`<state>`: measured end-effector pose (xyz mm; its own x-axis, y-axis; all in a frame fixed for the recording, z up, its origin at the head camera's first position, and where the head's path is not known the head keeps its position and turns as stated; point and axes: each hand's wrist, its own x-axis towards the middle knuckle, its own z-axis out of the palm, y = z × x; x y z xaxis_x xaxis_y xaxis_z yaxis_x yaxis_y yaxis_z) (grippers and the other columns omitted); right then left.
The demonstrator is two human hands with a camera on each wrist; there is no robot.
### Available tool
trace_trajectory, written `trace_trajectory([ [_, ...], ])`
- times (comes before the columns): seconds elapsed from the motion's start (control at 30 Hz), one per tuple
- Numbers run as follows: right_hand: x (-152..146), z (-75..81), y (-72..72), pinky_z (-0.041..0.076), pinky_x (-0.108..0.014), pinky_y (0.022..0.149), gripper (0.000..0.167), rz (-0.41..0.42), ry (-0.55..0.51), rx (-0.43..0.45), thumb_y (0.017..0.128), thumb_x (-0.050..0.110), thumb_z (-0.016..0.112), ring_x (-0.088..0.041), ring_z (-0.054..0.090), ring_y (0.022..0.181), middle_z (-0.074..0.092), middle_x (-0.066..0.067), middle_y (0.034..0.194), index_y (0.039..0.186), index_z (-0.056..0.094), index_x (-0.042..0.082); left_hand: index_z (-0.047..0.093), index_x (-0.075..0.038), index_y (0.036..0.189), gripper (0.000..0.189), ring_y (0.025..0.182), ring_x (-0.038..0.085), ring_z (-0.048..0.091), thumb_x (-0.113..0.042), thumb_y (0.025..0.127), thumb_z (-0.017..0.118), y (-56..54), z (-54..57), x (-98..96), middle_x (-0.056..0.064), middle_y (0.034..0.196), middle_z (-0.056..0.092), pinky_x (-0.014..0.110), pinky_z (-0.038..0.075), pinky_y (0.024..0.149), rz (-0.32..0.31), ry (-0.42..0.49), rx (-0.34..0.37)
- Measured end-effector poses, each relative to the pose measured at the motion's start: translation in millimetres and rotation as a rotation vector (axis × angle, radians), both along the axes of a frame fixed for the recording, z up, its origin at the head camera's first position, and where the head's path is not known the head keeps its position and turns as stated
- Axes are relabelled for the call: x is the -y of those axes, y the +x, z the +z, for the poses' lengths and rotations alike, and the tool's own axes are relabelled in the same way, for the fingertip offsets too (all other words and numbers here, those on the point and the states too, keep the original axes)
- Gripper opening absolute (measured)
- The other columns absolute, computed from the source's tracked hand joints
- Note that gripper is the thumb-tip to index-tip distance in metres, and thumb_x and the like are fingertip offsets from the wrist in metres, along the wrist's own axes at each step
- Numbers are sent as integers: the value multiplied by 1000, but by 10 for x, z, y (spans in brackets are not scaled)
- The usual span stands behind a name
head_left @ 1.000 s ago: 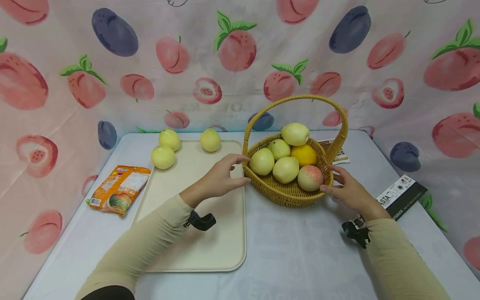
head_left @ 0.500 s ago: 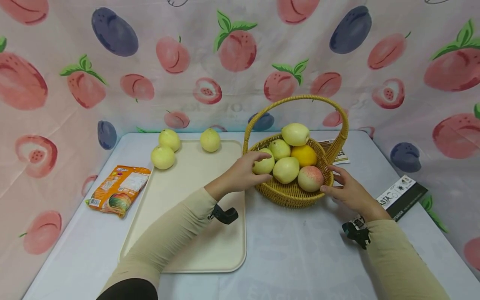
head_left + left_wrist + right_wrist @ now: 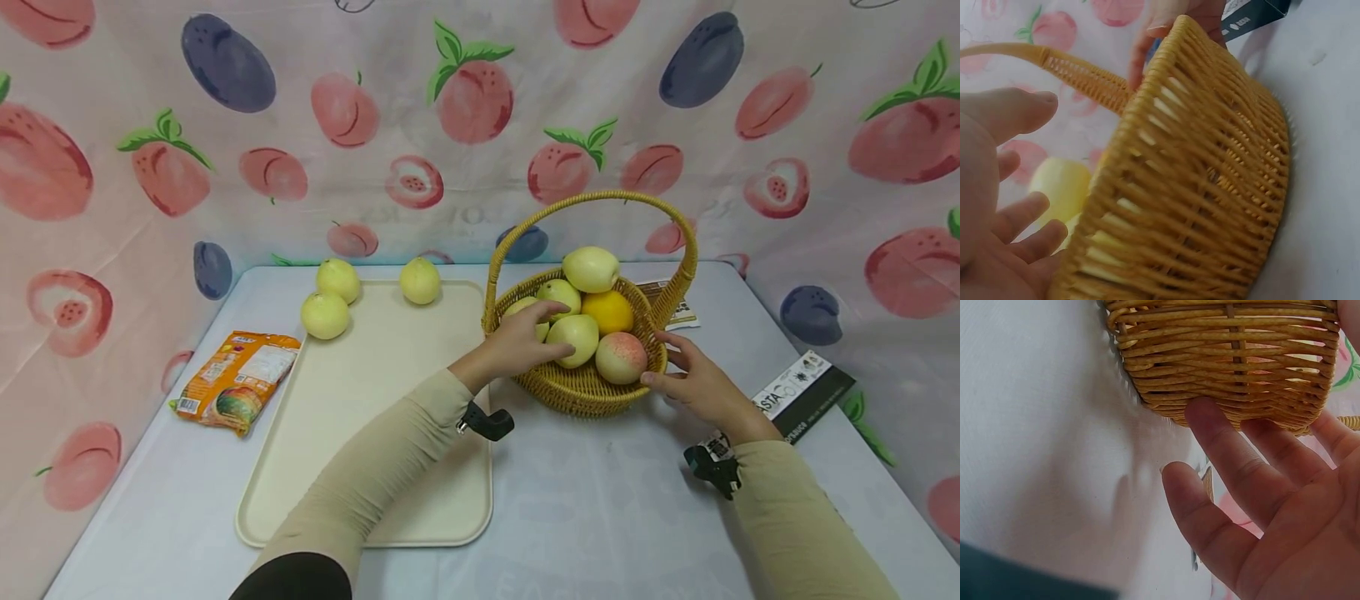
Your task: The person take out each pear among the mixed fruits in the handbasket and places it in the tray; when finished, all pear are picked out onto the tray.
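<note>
A wicker basket [image 3: 585, 400] with a tall arched handle holds several pale yellow-green, pear-like fruits [image 3: 573, 337], an orange [image 3: 609, 312] and a peach [image 3: 621, 358]. My left hand [image 3: 517, 346] reaches over the basket's left rim with thumb and fingers apart, close to the front pale fruit. In the left wrist view the palm [image 3: 979, 206] faces the wicker wall and grips nothing. My right hand [image 3: 701, 387] holds the right rim. The right wrist view shows its fingers [image 3: 1241, 456] against the outer wall, with the thumb near the rim.
A cream tray [image 3: 375, 467] lies left of the basket, with three pale fruits [image 3: 420, 281] at its far end and corner. An orange snack packet [image 3: 238, 379] lies left of it. A black-and-white pasta box [image 3: 802, 396] is right; a packet [image 3: 678, 312] lies behind the basket.
My left hand has moved right, from beside the basket's left rim to over the fruits inside. The right hand and the basket have stayed in place.
</note>
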<state>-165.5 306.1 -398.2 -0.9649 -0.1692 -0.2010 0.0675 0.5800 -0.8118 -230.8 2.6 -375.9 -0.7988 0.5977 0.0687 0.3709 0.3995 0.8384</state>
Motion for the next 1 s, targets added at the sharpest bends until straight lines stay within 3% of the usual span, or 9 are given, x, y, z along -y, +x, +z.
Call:
trace_trajectory([
  [0.17,13,9,1,37,-66,101,93,0,-9,11,95,38,70,-57,21,140,13,-39,156,161,10,11,47,-14,148,62,138,23,42,-31,94,71,-5,-8,-89,4,149,48,39,40,108,11,-17,37],
  [0.57,11,3,1,37,-66,101,94,-8,0,23,95,41,70,-57,19,141,12,-37,157,161,10,11,45,-15,149,62,139,25,41,-31,95,70,-70,-25,-191,7,151,45,40,39,108,29,-41,62],
  [1.0,25,15,-15,39,-65,101,93,-7,-10,31,96,37,69,-57,23,140,13,-38,157,161,9,11,49,-16,145,59,128,19,49,-35,94,72,-118,-23,-211,5,145,51,36,42,104,16,-119,81],
])
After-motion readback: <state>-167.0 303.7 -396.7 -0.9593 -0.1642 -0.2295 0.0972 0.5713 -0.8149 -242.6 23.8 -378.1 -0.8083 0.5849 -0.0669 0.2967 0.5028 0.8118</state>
